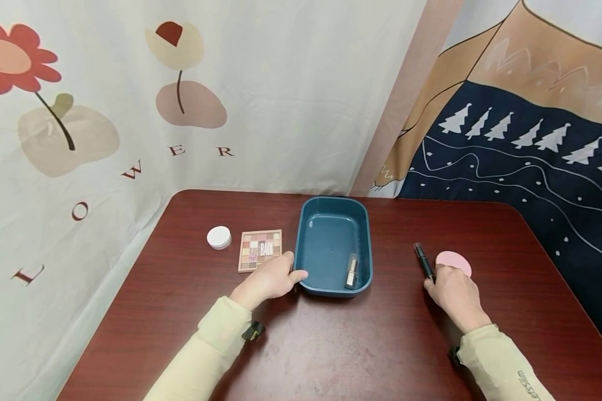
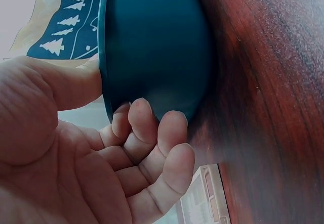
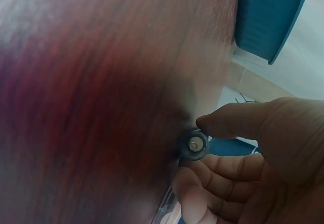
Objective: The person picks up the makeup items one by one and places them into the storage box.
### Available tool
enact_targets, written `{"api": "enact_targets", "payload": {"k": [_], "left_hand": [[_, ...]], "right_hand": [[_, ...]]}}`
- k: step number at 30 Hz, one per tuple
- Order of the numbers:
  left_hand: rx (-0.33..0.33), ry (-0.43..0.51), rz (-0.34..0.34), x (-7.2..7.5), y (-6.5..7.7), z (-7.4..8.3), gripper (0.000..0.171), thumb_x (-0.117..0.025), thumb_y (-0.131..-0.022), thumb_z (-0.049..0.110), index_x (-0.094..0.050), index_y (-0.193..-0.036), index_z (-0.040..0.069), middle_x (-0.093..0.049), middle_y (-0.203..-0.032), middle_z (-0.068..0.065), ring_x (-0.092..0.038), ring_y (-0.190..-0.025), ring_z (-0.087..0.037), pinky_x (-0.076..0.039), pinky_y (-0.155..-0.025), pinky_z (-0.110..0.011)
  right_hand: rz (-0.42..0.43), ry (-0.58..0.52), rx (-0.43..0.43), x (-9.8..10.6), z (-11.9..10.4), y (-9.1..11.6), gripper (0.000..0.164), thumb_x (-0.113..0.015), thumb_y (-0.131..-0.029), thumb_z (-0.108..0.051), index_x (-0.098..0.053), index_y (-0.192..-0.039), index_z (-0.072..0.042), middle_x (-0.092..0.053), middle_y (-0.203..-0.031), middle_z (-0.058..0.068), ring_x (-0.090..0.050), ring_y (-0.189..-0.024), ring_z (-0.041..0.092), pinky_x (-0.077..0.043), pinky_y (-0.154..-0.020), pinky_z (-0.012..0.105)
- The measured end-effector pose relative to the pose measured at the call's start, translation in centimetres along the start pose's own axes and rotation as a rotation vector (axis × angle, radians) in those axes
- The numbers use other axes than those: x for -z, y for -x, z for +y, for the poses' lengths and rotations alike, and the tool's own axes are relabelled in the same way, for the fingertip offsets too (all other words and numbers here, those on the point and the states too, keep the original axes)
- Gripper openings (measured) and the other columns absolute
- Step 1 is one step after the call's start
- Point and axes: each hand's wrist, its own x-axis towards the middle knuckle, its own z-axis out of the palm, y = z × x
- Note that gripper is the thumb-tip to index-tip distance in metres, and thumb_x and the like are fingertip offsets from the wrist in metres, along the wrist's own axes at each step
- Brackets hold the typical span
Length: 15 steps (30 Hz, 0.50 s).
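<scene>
A blue plastic bin (image 1: 328,236) stands at the back middle of the brown table. Its near left corner is in my left hand (image 1: 273,277), with the thumb over the rim and the fingers against the outer wall (image 2: 157,47). Inside the bin, at its near right, lies a lipstick (image 1: 351,273) with a clear cap. Farther right, my right hand (image 1: 454,295) pinches a slim black cosmetic pen (image 1: 422,259) between thumb and fingers; its round end (image 3: 194,144) faces the right wrist camera. A pink round item (image 1: 454,262) lies beside that hand, partly covered by it.
An eyeshadow palette (image 1: 259,245) lies just left of the bin, close to my left hand. Left of it sits a small white round jar (image 1: 219,237). Behind the table's back edge hangs a printed curtain (image 1: 291,139).
</scene>
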Motion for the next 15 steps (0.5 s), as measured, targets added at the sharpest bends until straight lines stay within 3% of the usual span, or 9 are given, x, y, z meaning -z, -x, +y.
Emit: {"api": "enact_targets", "payload": {"k": [15], "left_hand": [[0.009, 0.009, 0.0, -0.25, 0.01, -0.07, 0.032, -0.068, -0.101, 0.032, -0.054, -0.092, 0.005, -0.052, -0.075, -0.008, -0.057, -0.076, -0.025, -0.049, -0.074, -0.041]], "right_hand": [[0.027, -0.007, 0.033, 0.42, -0.55, -0.06, 0.021, -0.069, -0.087, -0.014, -0.058, -0.072, -0.004, -0.055, -0.063, 0.012, -0.055, -0.057, 0.034, -0.048, -0.054, 0.054]]}}
